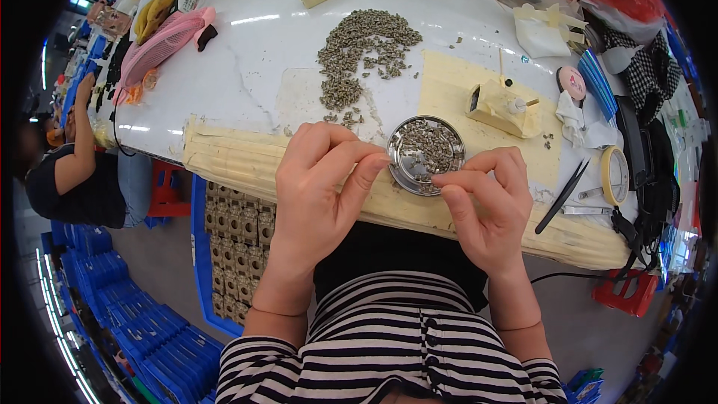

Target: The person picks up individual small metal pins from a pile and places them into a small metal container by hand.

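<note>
A round metal dish (397, 176) stands at the table's near edge, partly filled with small grey metal parts (434, 142). At its left rim, my left hand (318, 179) is closed, thumb and forefinger pinched together; whatever lies between the tips is too small to make out. My right hand (490, 206) reaches to the dish's lower right side, its fingers also in a pinch close to the parts. What that pinch holds, if anything, does not show. Beyond the dish, a large heap of similar small metal parts (351, 52) spreads over the white tabletop.
Right of the dish are a tape-wrapped block (505, 108), black tweezers (562, 196) and a tape roll (615, 176). A pink handheld fan (164, 45) lies far left. Below the table edge sits a blue tray (200, 254) of metal pieces. Another person (82, 172) sits at left.
</note>
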